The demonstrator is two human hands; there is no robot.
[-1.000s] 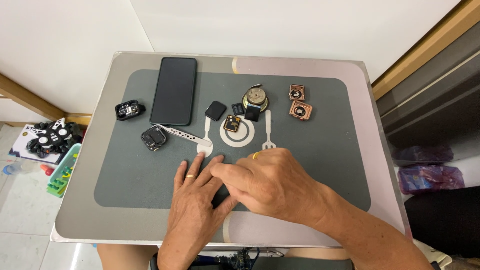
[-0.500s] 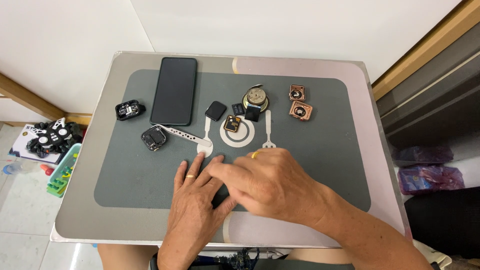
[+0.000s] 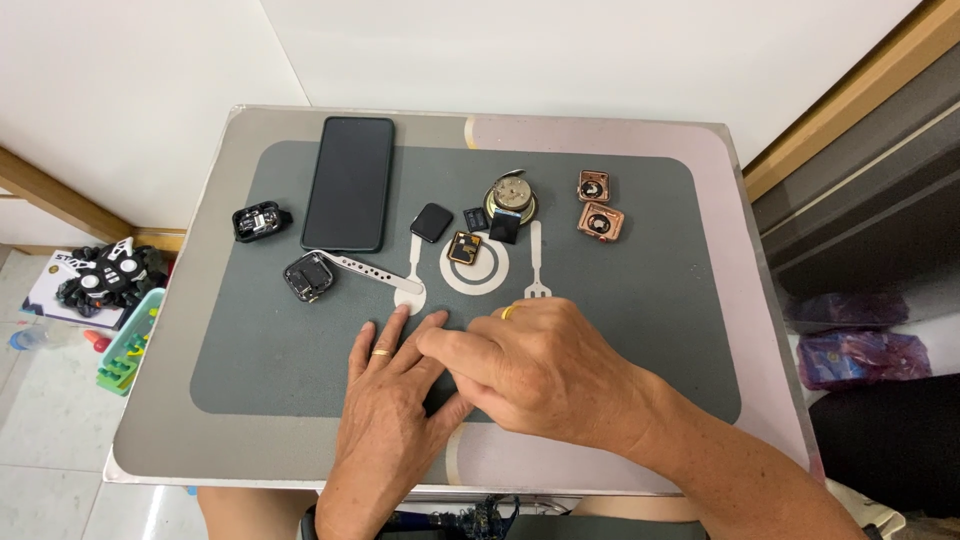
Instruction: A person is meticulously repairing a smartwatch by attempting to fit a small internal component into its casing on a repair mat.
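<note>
Right now both my hands rest on the grey mat [image 3: 250, 380] at the worktop's near edge. My left hand [image 3: 385, 430] lies flat, fingers spread. My right hand [image 3: 530, 375] overlaps it, fingers curled; can't tell what's under them. Nearest parts: watch body with white strap [image 3: 310, 275] just beyond my left fingertips, small square module [image 3: 464, 247] ahead, black phone [image 3: 349, 182] farther back.

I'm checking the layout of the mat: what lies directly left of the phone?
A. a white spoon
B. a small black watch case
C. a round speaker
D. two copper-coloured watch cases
B: a small black watch case lies on the mat just left of the phone; the copper cases lie far to its right.
</note>
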